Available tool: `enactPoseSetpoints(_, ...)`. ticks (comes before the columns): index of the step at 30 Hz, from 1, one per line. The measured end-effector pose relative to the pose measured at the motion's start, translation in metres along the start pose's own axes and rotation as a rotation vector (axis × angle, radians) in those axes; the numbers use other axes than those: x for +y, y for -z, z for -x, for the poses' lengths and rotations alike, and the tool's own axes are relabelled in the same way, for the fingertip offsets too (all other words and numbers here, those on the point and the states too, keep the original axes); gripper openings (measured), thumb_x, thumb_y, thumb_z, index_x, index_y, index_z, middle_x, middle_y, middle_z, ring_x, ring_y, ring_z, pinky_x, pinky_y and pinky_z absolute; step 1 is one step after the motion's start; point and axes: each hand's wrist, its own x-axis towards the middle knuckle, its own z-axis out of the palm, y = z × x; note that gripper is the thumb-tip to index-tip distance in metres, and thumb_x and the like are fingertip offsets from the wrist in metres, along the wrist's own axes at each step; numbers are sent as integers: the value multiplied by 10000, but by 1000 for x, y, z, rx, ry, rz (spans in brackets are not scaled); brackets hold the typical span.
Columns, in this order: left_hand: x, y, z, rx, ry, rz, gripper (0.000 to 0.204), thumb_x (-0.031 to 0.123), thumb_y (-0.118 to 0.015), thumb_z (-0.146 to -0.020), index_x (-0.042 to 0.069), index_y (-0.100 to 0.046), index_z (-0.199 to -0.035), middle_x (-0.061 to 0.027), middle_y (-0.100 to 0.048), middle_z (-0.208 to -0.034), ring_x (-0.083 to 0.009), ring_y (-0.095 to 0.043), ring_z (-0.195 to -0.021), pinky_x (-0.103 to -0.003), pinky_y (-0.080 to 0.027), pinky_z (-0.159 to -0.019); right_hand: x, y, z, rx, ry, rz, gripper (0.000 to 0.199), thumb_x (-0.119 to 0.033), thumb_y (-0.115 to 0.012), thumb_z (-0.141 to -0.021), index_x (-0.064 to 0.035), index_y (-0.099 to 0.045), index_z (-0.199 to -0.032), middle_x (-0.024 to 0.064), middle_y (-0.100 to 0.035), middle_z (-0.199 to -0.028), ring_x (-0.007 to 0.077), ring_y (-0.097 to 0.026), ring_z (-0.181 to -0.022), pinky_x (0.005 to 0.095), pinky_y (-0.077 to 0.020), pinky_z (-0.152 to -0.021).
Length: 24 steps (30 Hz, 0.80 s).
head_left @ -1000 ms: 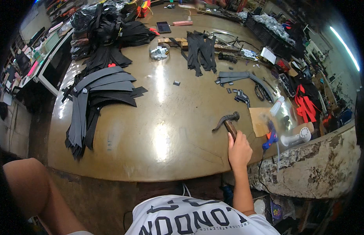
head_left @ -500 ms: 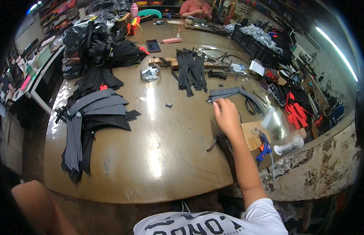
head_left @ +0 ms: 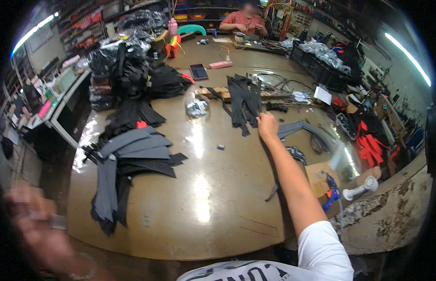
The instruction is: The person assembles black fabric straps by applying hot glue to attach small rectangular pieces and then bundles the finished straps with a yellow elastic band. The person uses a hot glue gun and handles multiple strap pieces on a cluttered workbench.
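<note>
Lying across a wooden bar (head_left: pixel 274 93) on the worktop (head_left: pixel 166 236), the black strips (head_left: pixel 244 100) have my right grip (head_left: pixel 267 125) at their right edge, fingers bent; whether it pinches one, I cannot tell. My left grip (head_left: pixel 36 216), far left, is too blurred to read.

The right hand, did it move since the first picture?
Yes, the right hand went from the hammer farther across the table, to the right edge of the black strips.
</note>
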Motion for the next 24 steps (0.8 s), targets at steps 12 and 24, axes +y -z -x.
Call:
enactPoseSetpoints(12, -180, -18, 176, 78, 841, -555, 221, 128, -559, -982, -15, -651, -1123, -14, -625, -892, -27, -417, -559, -181, -322, -487, -68, 127, 138, -477, -513, -1708, 205, -162, -621, -960, 16, -561, -1043, 86, -645, -895, 133, -633, -723, 250, -555, -672)
enactPoseSetpoints(24, -220, -69, 194, -349, 717, -682, 255, 222, -641, -952, -22, -704, -913, 32, -609, -765, -44, -517, -715, -204, -419, -630, -88, 152, 314, -775, -513, -1450, 290, -222, -636, -958, 17, -567, -1108, 76, -655, -842, 121, -637, -706, 263, -518, -620)
